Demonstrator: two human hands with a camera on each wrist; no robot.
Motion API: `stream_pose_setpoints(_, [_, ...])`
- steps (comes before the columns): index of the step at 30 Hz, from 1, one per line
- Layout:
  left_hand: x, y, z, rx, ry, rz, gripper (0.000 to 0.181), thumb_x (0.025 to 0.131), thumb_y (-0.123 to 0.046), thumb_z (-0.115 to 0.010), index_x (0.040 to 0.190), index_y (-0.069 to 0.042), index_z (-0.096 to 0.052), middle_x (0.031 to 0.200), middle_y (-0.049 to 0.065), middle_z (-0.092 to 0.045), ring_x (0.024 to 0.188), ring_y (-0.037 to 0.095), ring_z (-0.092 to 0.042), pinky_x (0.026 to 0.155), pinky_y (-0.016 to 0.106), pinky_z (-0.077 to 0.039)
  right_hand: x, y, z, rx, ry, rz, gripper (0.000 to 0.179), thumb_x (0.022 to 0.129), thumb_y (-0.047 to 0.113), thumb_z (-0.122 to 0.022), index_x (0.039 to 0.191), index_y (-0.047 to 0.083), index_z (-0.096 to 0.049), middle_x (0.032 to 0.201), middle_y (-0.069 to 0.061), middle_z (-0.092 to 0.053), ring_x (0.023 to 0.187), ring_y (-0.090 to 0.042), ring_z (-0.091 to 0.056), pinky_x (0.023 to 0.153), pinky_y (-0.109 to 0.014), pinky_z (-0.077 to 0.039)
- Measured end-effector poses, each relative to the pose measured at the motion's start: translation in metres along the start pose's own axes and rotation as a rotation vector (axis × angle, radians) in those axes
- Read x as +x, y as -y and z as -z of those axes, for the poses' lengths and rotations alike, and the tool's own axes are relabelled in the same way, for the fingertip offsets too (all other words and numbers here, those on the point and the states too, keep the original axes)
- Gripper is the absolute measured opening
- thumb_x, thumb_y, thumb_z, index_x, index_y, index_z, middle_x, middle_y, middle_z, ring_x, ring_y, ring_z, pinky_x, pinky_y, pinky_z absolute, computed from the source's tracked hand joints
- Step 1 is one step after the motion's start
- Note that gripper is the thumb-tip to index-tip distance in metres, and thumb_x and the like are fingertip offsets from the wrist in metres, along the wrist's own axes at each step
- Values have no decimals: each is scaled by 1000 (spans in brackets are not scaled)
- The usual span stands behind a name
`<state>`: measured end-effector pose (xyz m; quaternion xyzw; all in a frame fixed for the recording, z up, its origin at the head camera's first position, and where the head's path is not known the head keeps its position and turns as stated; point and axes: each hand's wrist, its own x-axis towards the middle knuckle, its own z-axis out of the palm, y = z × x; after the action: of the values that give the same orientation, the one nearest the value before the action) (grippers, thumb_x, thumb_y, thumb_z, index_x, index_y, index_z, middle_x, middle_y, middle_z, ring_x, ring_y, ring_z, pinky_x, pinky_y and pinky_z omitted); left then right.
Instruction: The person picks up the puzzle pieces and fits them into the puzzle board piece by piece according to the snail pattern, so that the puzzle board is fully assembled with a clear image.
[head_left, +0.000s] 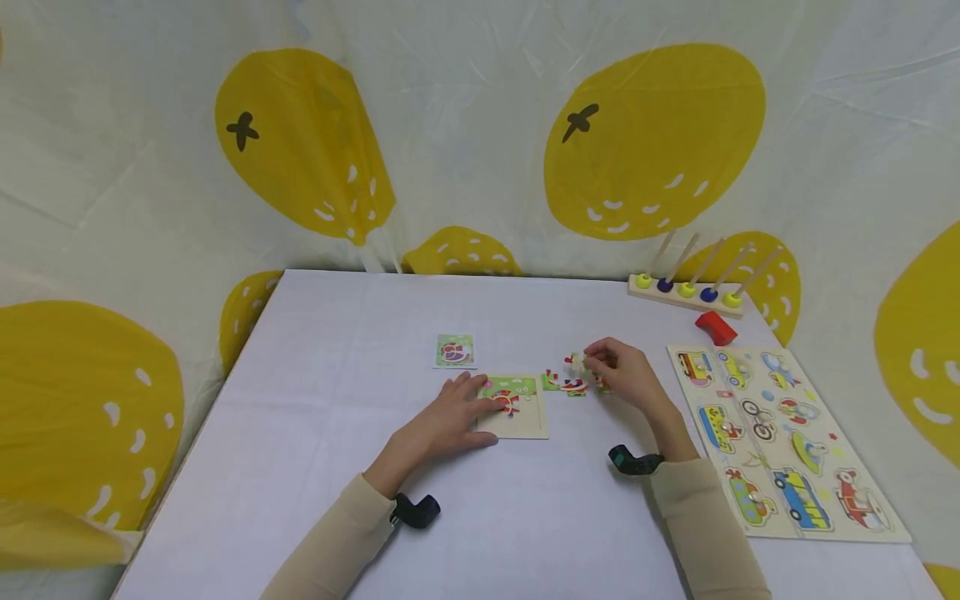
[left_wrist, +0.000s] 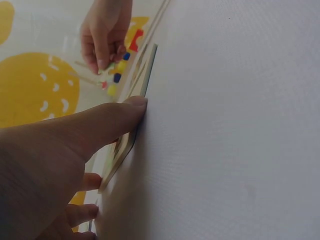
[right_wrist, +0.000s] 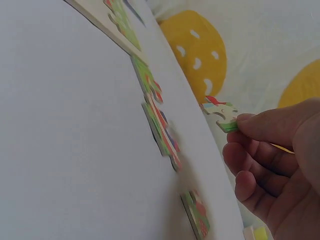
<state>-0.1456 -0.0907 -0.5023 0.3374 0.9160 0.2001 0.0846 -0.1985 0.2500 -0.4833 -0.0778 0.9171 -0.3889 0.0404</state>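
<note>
My left hand (head_left: 450, 415) rests on the left side of a small wooden puzzle board (head_left: 528, 427), its fingers stretched out over it. In the left wrist view the thumb (left_wrist: 117, 120) touches the board's edge. Fitted pieces (head_left: 512, 386) with a green and red picture fill the board's upper part; bare wood shows below. To the right, my right hand (head_left: 628, 375) pinches a jigsaw piece (right_wrist: 222, 116) between thumb and fingers, raised off the table. Several loose jigsaw pieces (head_left: 566, 385) lie beneath and beside that hand, right of the board.
A small picture card (head_left: 455, 350) lies behind the board. On the right is a large wooden vehicle puzzle (head_left: 780, 442). Behind it are a red block (head_left: 716, 328) and a pegged stand (head_left: 686, 297) with yellow and blue beads. A patterned curtain (head_left: 465, 125) hangs behind the table.
</note>
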Motion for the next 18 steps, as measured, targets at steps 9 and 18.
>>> stream_pose_setpoints(9, [1, 0, 0, 2, 2, -6, 53, 92, -43, -70, 140, -22, -59, 159, 19, -35, 149, 46, -28, 119, 66, -24, -8, 21, -18, -28, 44, 44, 19, 97, 18, -66, 111, 6, -65, 97, -9, -71, 85, -16, -62, 70, -20, -51])
stream_pose_setpoints(18, [1, 1, 0, 4, 10, 11, 54, 92, -44, -69, 141, -23, -59, 159, 19, -35, 150, 45, -26, 121, 64, -23, -13, 36, -39, -38, 110, 133, 15, 94, 12, -69, 107, 5, -67, 93, -5, -70, 80, -14, -60, 69, -20, -50])
